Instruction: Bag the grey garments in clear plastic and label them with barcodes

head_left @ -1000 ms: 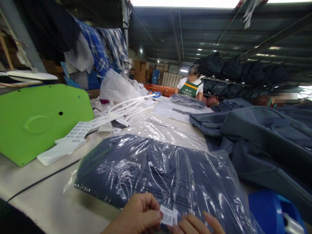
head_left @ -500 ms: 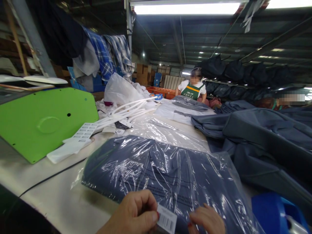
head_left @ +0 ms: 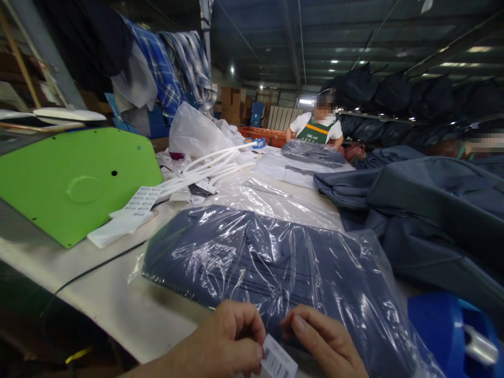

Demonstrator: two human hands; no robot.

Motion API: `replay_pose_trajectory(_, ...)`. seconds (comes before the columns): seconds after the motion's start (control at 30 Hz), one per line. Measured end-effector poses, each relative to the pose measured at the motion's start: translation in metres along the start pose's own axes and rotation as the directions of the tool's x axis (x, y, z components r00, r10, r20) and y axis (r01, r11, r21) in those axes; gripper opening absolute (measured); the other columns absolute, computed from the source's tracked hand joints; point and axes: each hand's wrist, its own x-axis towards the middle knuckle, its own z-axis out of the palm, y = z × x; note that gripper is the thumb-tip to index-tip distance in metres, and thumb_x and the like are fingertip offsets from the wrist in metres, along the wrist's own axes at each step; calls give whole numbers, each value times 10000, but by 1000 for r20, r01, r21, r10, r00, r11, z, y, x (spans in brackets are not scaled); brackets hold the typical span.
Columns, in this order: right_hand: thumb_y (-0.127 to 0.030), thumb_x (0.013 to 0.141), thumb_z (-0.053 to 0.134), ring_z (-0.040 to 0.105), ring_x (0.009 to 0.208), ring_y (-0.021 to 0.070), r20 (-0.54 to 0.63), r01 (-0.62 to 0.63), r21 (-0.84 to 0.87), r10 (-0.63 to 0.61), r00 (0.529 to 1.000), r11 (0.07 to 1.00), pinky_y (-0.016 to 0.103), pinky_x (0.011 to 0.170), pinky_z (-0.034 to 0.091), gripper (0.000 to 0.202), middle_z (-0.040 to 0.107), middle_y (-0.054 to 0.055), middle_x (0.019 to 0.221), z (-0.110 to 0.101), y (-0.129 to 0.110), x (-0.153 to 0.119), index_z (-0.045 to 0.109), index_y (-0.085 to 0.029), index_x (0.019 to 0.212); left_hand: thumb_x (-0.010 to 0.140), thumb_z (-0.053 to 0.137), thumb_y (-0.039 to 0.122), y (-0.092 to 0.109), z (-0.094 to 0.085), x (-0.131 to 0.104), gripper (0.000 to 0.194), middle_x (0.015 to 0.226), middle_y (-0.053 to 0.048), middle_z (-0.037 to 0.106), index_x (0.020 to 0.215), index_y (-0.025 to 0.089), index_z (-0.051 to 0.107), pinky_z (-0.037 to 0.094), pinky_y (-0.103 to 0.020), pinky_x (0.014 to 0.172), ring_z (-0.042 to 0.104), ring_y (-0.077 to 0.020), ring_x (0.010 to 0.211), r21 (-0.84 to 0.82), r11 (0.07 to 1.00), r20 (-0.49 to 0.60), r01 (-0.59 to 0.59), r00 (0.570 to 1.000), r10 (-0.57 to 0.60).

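Observation:
A white barcode label point(head_left: 277, 359) is pinched between the thumb and index finger of my left hand point(head_left: 228, 338), at the bottom of the view. My right hand point(head_left: 325, 338) is just right of it, over the near part of a clear plastic bag point(head_left: 271, 262). Its thumb and fingers are drawn together; whatever they hold, if anything, cannot be made out. Inside the bag lies a folded dark blue-grey garment point(head_left: 220, 247), with printed lines of text on the plastic above it. The lower end of the label runs out of the frame.
At left stands a bright green machine panel point(head_left: 79, 184), beside white label sheets point(head_left: 137, 205) and white strips point(head_left: 212, 165). Loose dark garments point(head_left: 441, 205) are heaped on the right, above a blue tape dispenser point(head_left: 444, 331). A co-worker in a green apron point(head_left: 313, 132) is across the table point(head_left: 129, 315).
My right hand has turned, and its thumb and fingers have come together nearer the label. The left hand keeps the label and has shifted slightly right. The view has tilted down.

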Motion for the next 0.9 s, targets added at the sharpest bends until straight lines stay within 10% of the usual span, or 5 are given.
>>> replay_pose_trajectory(0.27,-448,835,539,550,674,124,333,92,-257,-1,943,962,243,623,396,300,635,-1,706,-3,-25,14,641,-186,732,511,485,265,12,1,-4,177,601,14,526,644,169,552,307,-236,527,450,-120,577,176,984,108,39,992,-59)
replay_pose_trajectory(0.9,-534,804,565,460,618,111,301,-38,-156,84,950,987,243,600,357,383,550,-15,626,1,-2,15,611,-177,673,526,476,241,9,-7,2,182,607,18,523,667,167,563,311,-237,535,442,-115,576,208,976,98,57,992,-79)
